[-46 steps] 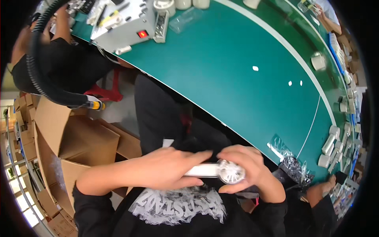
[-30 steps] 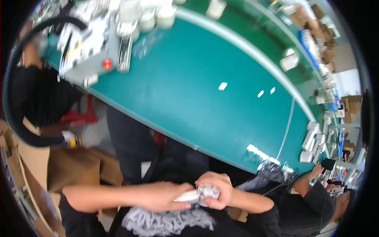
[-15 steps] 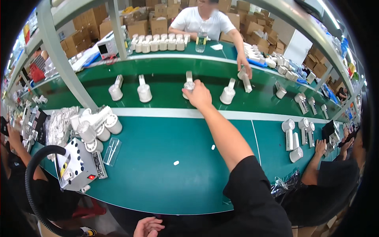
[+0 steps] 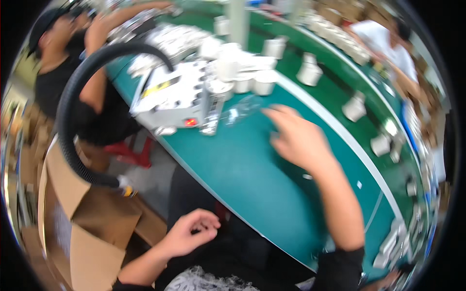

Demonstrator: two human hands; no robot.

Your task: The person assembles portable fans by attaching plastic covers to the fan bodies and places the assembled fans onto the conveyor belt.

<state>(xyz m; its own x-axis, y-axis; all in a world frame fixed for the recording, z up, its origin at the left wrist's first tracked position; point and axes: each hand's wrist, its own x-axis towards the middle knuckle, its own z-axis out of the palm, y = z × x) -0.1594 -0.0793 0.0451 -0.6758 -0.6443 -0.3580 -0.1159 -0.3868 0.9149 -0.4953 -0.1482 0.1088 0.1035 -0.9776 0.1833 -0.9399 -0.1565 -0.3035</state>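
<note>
My right hand (image 4: 298,138) is above the green tabletop, smeared by motion, its fingers stretched out and nothing held. Near its fingertips lies a clear plastic bag (image 4: 242,109). Beside that bag stand several white cylindrical devices (image 4: 264,81) in a cluster, next to a grey-white box machine (image 4: 172,94) with a lit red switch. A slim printed packet (image 4: 211,116) leans by the machine. My left hand (image 4: 194,233) hangs off the table's near edge, above my lap. Its fingers are loosely curled, with a gap to the thumb and nothing in them.
A black corrugated hose (image 4: 73,106) arcs at the left, above an open cardboard box (image 4: 82,194). White devices (image 4: 309,70) stand spaced along the green conveyor (image 4: 335,80). Co-workers sit at the far left and across the conveyor. A red stool (image 4: 131,153) is under the table.
The view has swung to the left. My right hand has let go of the device on the conveyor and come back over the table. My left hand has risen further into view.
</note>
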